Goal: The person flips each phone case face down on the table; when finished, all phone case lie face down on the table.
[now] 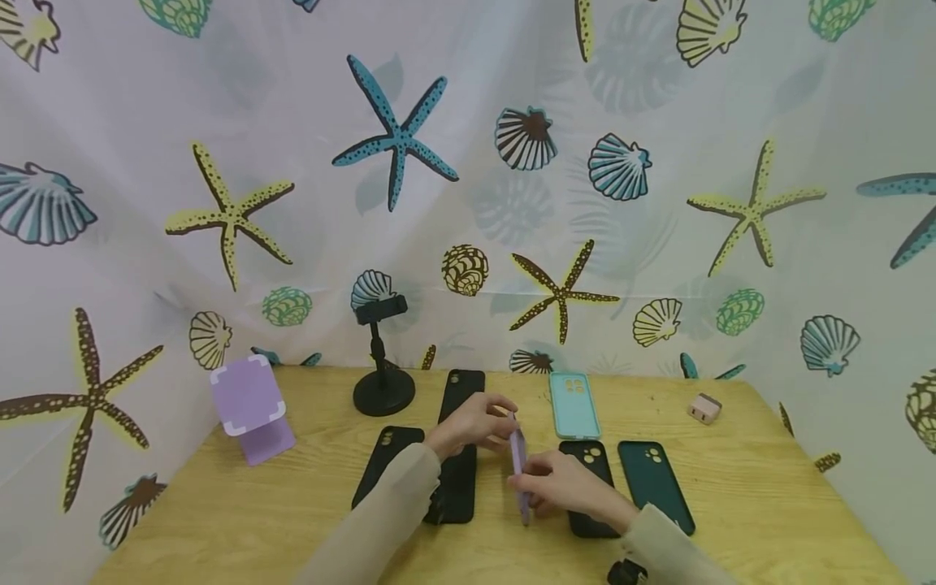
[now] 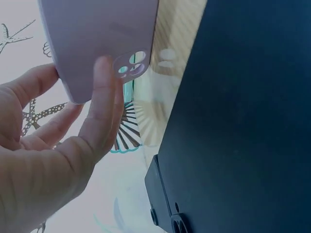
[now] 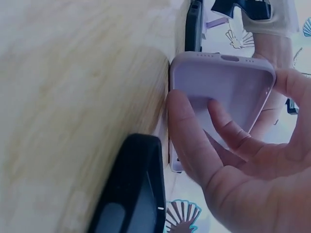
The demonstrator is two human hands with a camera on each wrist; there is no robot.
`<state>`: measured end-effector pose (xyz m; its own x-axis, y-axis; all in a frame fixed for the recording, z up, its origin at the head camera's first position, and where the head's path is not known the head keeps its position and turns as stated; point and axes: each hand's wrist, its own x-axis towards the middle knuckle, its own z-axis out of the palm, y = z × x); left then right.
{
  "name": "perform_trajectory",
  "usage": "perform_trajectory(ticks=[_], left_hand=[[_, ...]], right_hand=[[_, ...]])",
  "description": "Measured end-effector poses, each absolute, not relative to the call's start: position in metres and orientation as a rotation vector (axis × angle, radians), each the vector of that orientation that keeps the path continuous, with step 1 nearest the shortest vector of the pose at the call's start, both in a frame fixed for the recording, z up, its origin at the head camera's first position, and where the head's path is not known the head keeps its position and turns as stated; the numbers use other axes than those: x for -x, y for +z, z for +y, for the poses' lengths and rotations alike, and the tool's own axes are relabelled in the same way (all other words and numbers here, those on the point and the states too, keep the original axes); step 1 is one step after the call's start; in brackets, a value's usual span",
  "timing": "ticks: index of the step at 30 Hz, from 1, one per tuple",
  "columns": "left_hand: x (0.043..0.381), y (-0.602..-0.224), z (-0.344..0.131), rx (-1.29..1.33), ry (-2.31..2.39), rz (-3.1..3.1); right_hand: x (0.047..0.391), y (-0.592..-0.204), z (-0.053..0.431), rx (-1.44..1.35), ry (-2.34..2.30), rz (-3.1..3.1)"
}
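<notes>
A light purple phone case (image 1: pixel 518 463) stands on its long edge at the middle of the table, between both hands. My left hand (image 1: pixel 478 422) holds its far end, the end with the camera cutouts, thumb and fingers on either side in the left wrist view. Nearer me, my right hand (image 1: pixel 566 485) grips the other end; in the right wrist view its fingers reach into the hollow inside of the case (image 3: pixel 233 80). Black phone cases (image 1: pixel 459 479) lie under and beside my left wrist. Partly beneath my right hand is another black case (image 1: pixel 588 463).
A dark green case (image 1: pixel 656 483) and a turquoise case (image 1: pixel 574 406) lie at right. Farther right sits a pink plug (image 1: pixel 704 409). A black stand (image 1: pixel 382 390) and a purple phone stand (image 1: pixel 249 396) are at back left. A patterned curtain (image 1: pixel 468 219) hangs behind the table.
</notes>
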<state>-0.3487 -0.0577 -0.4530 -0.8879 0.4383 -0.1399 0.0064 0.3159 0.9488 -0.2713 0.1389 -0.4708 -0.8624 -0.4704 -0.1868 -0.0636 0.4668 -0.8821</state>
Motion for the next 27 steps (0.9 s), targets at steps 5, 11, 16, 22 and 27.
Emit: perform_trajectory(ticks=[5,11,16,22,27], left_hand=[[0.35,-0.455,-0.055,-0.361,1.569,2.173],[0.352,-0.46,-0.056,-0.349,1.54,2.156],[0.352,-0.461,-0.055,-0.362,1.529,2.141],[0.352,-0.465,-0.056,-0.382,1.503,2.124],[0.352,-0.466,-0.057,-0.416,1.452,2.188]], right_hand=[[0.269,-0.469,0.144,0.449,-1.456,2.261],[0.269,-0.47,0.148,0.435,-1.558,2.143],[0.27,-0.47,0.152,0.446,-1.581,2.11],[0.271,-0.47,0.156,0.487,-1.557,2.119],[0.271,-0.469,0.158,0.508,-1.569,2.101]])
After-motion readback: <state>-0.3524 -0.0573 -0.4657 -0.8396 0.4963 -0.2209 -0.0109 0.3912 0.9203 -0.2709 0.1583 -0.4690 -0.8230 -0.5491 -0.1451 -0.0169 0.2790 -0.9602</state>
